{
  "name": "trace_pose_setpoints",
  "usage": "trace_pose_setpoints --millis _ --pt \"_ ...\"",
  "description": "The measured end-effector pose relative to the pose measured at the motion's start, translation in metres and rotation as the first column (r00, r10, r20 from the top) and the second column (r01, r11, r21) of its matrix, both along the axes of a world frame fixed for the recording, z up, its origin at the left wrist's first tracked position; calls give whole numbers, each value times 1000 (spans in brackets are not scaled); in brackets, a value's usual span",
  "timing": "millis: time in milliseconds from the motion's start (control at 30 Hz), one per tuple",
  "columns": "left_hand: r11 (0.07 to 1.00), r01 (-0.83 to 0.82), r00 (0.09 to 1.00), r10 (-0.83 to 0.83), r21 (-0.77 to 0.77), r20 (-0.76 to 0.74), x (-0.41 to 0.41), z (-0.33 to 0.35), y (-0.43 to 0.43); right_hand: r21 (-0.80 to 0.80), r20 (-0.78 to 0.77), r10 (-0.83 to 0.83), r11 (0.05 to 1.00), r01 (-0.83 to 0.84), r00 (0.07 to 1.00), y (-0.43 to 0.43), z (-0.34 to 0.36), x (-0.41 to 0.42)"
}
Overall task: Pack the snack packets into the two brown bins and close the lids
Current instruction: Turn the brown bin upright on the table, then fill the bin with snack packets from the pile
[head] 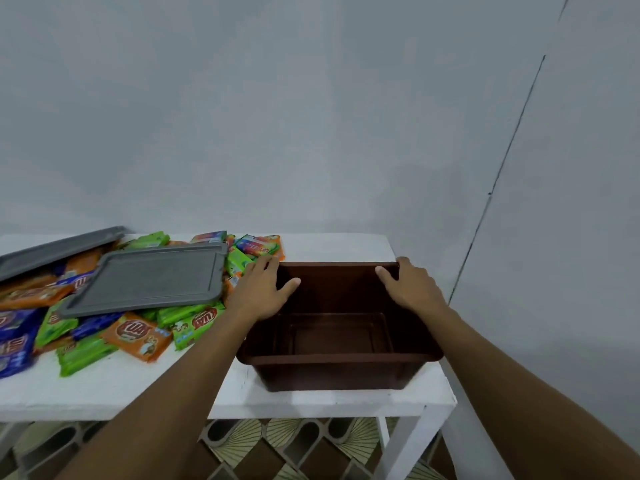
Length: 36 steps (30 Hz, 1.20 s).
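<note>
An open, empty brown bin (339,367) stands on the right part of the white table (138,386). A second rim line inside suggests another bin nested in it, though I cannot tell for sure. My left hand (261,289) grips the bin's left rim near the far corner, thumb inside. My right hand (410,285) grips the right rim the same way. A pile of snack packets (138,336) in orange, green and blue covers the left of the table. Two grey lids lie on the pile, one near the bin (149,278) and one at the far left (52,249).
A grey wall rises right behind the table, and a side wall closes in on the right. The table's right edge is just past the bin. Patterned floor tiles (277,445) show under the table.
</note>
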<state>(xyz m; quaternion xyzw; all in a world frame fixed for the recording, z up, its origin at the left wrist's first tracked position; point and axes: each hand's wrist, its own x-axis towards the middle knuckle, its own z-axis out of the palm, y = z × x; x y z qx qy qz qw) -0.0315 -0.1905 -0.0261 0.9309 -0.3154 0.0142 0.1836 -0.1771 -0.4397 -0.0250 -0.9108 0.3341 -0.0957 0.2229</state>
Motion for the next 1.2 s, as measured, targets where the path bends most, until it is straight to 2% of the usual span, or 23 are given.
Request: trace_pose_setpoints --millis 200,267,367,500,667,800,900,1000,1067,1200 --pt "998 41 999 -40 -39 13 13 3 -8 -92 -50 78 992 -83 996 -3 1 12" --pt "996 61 998 -60 -60 11 22 6 -12 -180 -75 93 978 -106 993 -4 4 16" --pt "992 76 997 -76 -101 7 30 13 -10 -418 -134 108 895 -155 985 -3 9 19" --pt "985 115 993 -110 -127 48 33 20 22 -567 -127 180 793 -220 975 11 14 20" --pt "997 63 995 -59 -37 86 41 13 101 -481 -49 425 783 -394 904 72 31 52" --pt "985 113 993 -117 130 24 62 -14 192 -451 -34 638 677 -582 769 151 35 86" --pt "957 171 985 -164 234 -53 83 -35 252 -428 -158 742 543 -722 652 207 32 116" --pt "945 242 970 -238 221 -44 97 -46 272 -230 -356 742 520 -823 568 257 20 144" --pt "941 271 963 -266 200 -53 105 -47 269 -195 -441 705 529 -826 555 276 8 156" --pt "929 314 949 -301 194 -96 124 -50 270 -261 -415 646 590 -764 640 294 -24 167"
